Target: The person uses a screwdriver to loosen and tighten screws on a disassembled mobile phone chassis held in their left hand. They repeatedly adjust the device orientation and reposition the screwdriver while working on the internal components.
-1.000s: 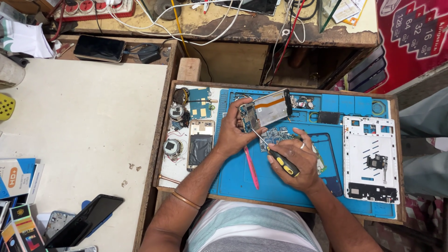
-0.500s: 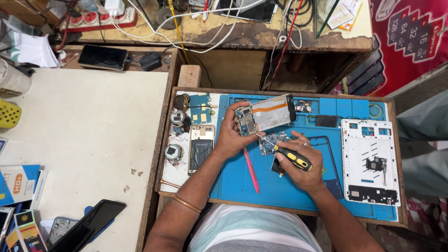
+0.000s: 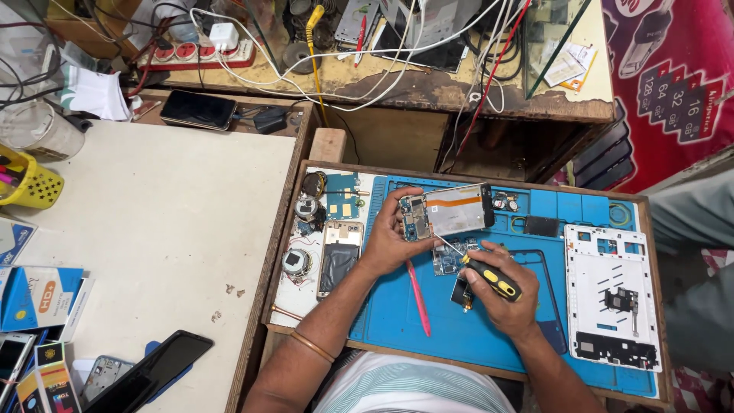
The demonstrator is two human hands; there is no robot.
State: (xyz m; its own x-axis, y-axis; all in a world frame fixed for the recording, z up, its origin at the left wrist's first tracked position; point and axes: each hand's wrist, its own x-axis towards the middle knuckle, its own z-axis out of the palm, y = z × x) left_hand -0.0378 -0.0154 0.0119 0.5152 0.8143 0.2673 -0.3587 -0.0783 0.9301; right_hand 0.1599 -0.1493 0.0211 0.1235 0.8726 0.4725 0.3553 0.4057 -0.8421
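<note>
Holding an opened phone chassis [image 3: 449,211] tilted off the blue work mat [image 3: 397,321], left hand [image 3: 390,241] curled around its near end, thumb over the exposed board end and fingers wrapped behind. Gripping a black-and-yellow screwdriver [image 3: 489,277] in the right hand [image 3: 501,294], fingers closed fully round the handle, thin shaft angled up toward the chassis's lower edge just beyond the left thumb. Looks like a screw-removal or screw-fitting step on the board end, tip close to or at the edge; actual contact too small to tell. Lying just beneath the fingertips, a small loose circuit board [image 3: 447,260]; just nearer than the left wrist, a pink pry tool [image 3: 418,298] flat on the mat. Off beyond the right knuckles, a white phone frame [image 3: 612,298] resting face-up. Next move, by judgement: seating the tip squarely in a screw head while keeping the chassis steady in the left grip, then turning without slipping onto the board.
</note>
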